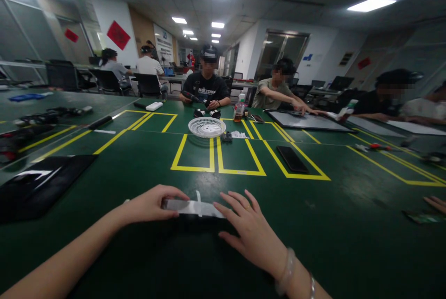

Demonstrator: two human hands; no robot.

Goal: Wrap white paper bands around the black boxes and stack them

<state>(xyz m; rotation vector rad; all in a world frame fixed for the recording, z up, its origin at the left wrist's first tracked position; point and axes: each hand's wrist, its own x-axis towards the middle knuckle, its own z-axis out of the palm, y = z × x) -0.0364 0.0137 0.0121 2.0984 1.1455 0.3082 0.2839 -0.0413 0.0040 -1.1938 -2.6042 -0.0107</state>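
Note:
A long, narrow grey-white object lies crosswise in front of me, with a dark underside. Its exact kind does not show. Across its middle runs a thin white strip like tape, whose upper end sticks up. My left hand pinches the left end between thumb and fingers. At the right end is my right hand, its fingers spread and the fingertips at or just over the surface; the thumb stands apart below.
The green table bears yellow tape outlines. Ahead stands a white round basket; a black phone-like slab lies right of it. A glossy black panel is at left. Co-workers sit opposite, and a person's hand appears at far right.

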